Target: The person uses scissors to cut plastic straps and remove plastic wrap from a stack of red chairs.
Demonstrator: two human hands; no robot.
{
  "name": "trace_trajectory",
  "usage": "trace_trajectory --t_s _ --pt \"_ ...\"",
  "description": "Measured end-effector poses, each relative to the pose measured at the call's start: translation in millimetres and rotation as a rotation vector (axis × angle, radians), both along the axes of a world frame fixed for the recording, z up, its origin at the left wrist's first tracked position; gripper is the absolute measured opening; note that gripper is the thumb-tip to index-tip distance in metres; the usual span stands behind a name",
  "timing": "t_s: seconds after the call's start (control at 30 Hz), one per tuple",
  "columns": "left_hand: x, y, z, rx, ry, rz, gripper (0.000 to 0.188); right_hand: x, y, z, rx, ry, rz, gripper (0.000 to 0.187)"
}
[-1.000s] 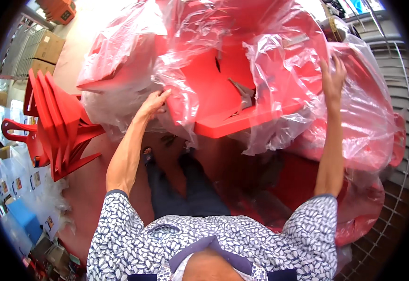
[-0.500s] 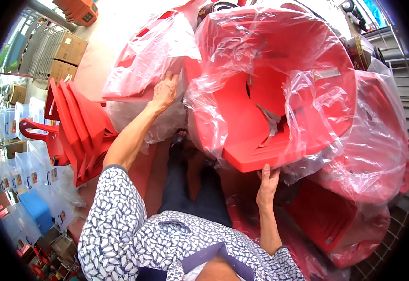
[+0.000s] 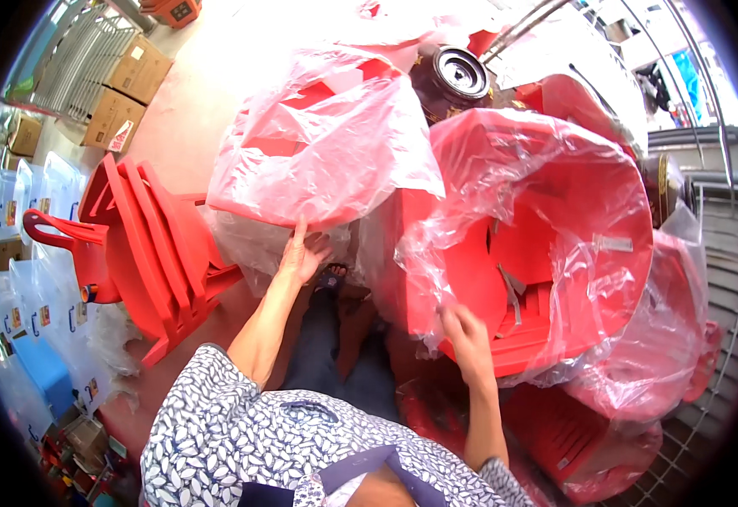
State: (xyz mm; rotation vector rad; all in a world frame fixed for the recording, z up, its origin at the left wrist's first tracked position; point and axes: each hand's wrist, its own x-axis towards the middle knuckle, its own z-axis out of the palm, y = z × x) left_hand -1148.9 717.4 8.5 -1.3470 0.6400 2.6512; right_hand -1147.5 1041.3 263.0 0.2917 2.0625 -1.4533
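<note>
Before me stands a large hollow red plastic shell [image 3: 470, 262], its wide mouth facing me and loose clear plastic film [image 3: 584, 198] bunched around the rim. My right hand [image 3: 470, 342], slightly blurred, has curled fingers on the film at the shell's near left edge. To its left lies a flat-fronted red plastic piece [image 3: 301, 169] under a film cover. The index finger of my left hand [image 3: 304, 256] points up against that piece's lower edge, while the other fingers are loosely bent and apart. Inside the shell hangs a grey strip [image 3: 513, 296].
On the left, stacked red plastic chairs [image 3: 153, 253] lie tipped beside clear storage boxes [image 3: 27, 291] and cardboard boxes [image 3: 114, 118]. More film-wrapped red plastic [image 3: 639, 338] sits at the right, by a wire rack [image 3: 698, 406]. A dark round-topped object [image 3: 460, 74] stands behind.
My left hand has slid down from the wrapped piece's side to its lower edge. My right hand has moved from under the shell's rim to its left side. The shell appears lower and farther right.
</note>
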Motion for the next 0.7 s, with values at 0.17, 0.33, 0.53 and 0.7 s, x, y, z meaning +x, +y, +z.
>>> trace_trajectory --t_s 0.17,0.33,0.53,0.7 --pt "-44.2 -15.1 -12.4 0.140 0.048 0.325 0.058 -137.1 -112.0 -106.8 -0.216 -0.186 -0.048 0.077" --pt "-43.3 -45.8 -27.6 0.050 -0.031 0.312 0.045 -193.4 -174.0 -152.4 -0.317 -0.137 -0.230 0.069" --pt "-104.9 -112.0 15.0 -0.291 -0.144 0.210 0.009 -228.9 -201.7 -151.8 -0.569 -0.310 -0.262 0.038" --pt "-96.6 -202.7 29.4 -0.453 -0.090 0.147 0.032 -207.2 -261.0 -152.9 -0.468 -0.264 -0.284 0.047"
